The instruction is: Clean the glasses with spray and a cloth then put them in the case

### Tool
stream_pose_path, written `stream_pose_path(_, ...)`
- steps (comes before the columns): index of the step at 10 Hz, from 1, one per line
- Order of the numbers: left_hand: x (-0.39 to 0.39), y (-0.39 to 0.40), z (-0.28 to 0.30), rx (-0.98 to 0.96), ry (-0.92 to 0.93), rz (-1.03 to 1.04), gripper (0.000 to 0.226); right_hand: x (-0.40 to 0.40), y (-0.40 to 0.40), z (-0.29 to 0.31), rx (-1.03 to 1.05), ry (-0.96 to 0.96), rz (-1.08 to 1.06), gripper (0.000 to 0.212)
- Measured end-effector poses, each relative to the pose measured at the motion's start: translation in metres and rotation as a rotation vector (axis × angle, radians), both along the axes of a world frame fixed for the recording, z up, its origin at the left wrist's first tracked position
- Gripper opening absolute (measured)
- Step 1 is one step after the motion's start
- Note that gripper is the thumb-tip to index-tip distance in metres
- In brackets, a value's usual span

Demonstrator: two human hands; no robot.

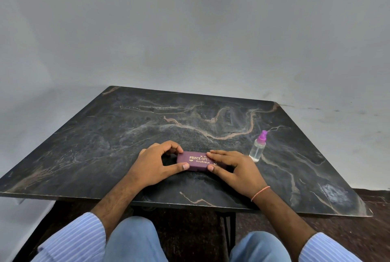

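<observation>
Closed case held at both ends on the tabletop; glasses and cloth not visible.

The tabletop [105, 145] has open room left and behind. Left hand [157, 161] pinches the case [195, 161]; right hand [233, 166] lies flat-fingered, its grip relaxed. A sweep right may topple the nearby spray bottle [257, 148].

case [197, 161] maroon, gold lettering | spray bottle [257, 147] clear, purple cap | table [126, 126] black marbled

Seated person wearing office-style clothes
Both sleeves [71, 238] are showing light blue with fine white stripes, pale blue trousers [135, 240] are covering the knees, and a thin orange thread bracelet [260, 193] is circling the right wrist.
</observation>
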State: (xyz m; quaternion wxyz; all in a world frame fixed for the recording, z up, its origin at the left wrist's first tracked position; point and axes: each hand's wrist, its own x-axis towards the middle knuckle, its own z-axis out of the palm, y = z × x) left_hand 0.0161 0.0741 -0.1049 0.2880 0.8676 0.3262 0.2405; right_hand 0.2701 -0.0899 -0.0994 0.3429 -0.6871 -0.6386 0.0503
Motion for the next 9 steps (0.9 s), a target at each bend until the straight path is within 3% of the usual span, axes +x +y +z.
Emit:
stream_pose_path(2,0.001,-0.003,0.005,0.019,0.045,-0.021,0.065,-0.002,-0.001,0.002,0.003,0.006,-0.025,0.063)
stream_pose_path(3,-0.001,-0.007,0.005,0.029,0.035,-0.014,0.080,-0.003,-0.007,0.002,-0.061,-0.013,-0.053,0.088)
stream_pose_path(4,-0.001,-0.009,0.004,0.104,0.140,0.009,0.105,-0.003,-0.017,-0.001,-0.169,-0.092,-0.099,0.107)
stream_pose_path(5,0.000,-0.013,0.002,0.169,0.358,-0.005,0.131,-0.003,-0.032,-0.005,-0.286,-0.167,-0.141,0.114)
stream_pose_path(6,-0.001,-0.016,-0.001,0.224,0.523,-0.035,0.142,-0.003,-0.039,-0.008,-0.384,-0.254,-0.176,0.111)
stream_pose_path(8,-0.002,-0.021,-0.002,0.248,0.587,-0.012,0.127,-0.008,-0.036,-0.007,-0.503,-0.347,-0.213,0.112)
stream_pose_path(9,-0.002,-0.023,0.001,0.259,0.578,-0.007,0.136,-0.008,-0.039,-0.005,-0.483,-0.360,-0.217,0.111)
